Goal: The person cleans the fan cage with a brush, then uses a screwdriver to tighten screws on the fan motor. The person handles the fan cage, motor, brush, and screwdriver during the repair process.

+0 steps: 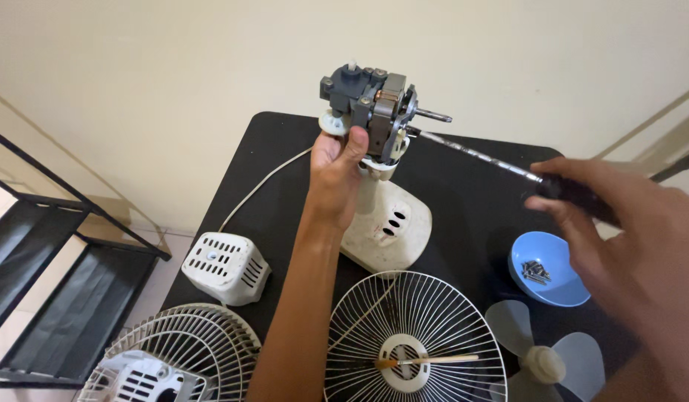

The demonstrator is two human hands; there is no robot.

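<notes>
A bare grey fan motor (pixel 374 112) with a metal shaft sits on top of a white fan stand (pixel 385 223) on a black table (pixel 471 201). My left hand (pixel 335 167) grips the motor from below and behind. My right hand (pixel 627 238) holds a screwdriver (pixel 501 165) by its dark handle. The long metal blade reaches left, and its tip touches the front of the motor just under the shaft.
A white vented motor cover (pixel 225 268) lies at the left. Two wire fan guards (pixel 415 335) (pixel 177 357) rest near the front edge, a small brush on one. A blue bowl (pixel 547 269) holds screws. Pale fan blades (pixel 545 353) lie front right. Black shelving (pixel 54 246) stands left.
</notes>
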